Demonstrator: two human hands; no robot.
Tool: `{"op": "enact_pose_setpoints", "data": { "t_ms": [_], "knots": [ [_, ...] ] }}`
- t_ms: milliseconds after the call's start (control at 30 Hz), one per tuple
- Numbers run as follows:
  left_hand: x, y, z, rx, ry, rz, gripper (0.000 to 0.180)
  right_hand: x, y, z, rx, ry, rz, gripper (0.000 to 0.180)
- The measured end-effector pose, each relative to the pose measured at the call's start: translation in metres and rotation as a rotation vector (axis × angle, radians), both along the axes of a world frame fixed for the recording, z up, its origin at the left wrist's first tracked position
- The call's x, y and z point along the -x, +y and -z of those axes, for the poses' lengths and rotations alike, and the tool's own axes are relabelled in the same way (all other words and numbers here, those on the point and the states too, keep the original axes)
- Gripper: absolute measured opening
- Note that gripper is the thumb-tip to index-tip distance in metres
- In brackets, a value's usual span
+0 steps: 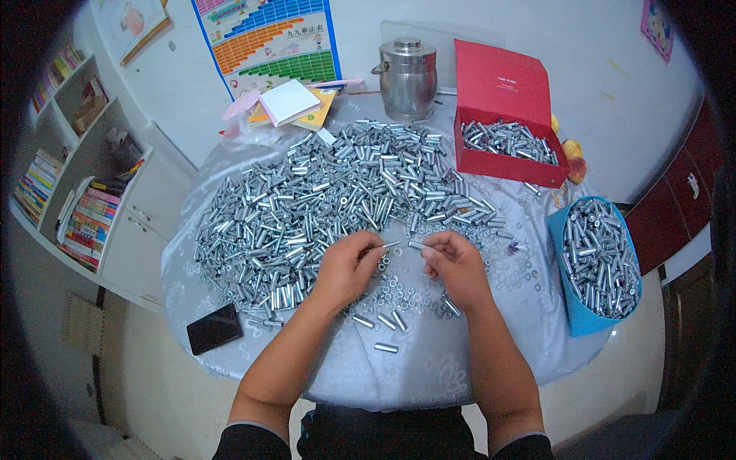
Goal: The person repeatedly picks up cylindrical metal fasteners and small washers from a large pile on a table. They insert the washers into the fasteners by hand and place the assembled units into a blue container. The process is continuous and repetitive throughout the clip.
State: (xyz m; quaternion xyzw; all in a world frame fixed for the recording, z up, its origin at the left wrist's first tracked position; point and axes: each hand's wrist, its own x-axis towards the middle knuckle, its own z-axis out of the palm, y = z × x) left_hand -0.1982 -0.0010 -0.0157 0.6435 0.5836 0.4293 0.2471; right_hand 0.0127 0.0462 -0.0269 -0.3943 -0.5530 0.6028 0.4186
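Above the middle of the table, my left hand [346, 267] pinches a thin metal rod [392, 244] that points to the right. Facing it, my right hand [460, 268] holds a thicker silver metal sleeve [415, 244] between thumb and fingers. A small gap separates the two pieces. Behind and left of my hands spreads a big heap of silver metal sleeves [307, 192]. Small metal rings [395, 293], perhaps nuts or washers, lie scattered between my forearms. Several sleeves rest apart near me, one [386, 347] closest to the table's front.
A blue bin [576, 299] full of metal pieces stands at the right. Behind it sits an open red box [506, 165], partly filled with them. A steel lidded pot [409, 80], notebooks [289, 103] and a black phone [215, 330] share the cloth-covered table [418, 383].
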Motion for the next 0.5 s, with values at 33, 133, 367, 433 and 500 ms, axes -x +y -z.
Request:
{"op": "enact_pose_setpoints", "data": {
  "t_ms": [33, 133, 367, 433, 500],
  "knots": [
    [0.001, -0.004, 0.001, 0.071, -0.144, 0.003, 0.012, 0.000, -0.001, -0.001, -0.002, 0.001, 0.006, 0.018],
    [0.000, -0.008, 0.013, 0.117, -0.364, 0.020, 0.011, -0.001, -0.004, -0.002, -0.009, -0.015, 0.007, 0.016],
    [0.000, -0.011, 0.021, 0.126, -0.377, 0.116, 0.018, 0.001, -0.009, -0.007, -0.074, -0.076, 0.007, 0.016],
    [-0.002, -0.012, 0.022, 0.147, -0.476, 0.162, 0.019, 0.000, -0.008, -0.005, -0.062, -0.089, -0.047, 0.018],
    [-0.007, -0.013, 0.022, 0.184, -0.550, 0.180, 0.021, 0.002, -0.009, 0.002, -0.050, -0.060, -0.092, 0.019]
  ]
}}
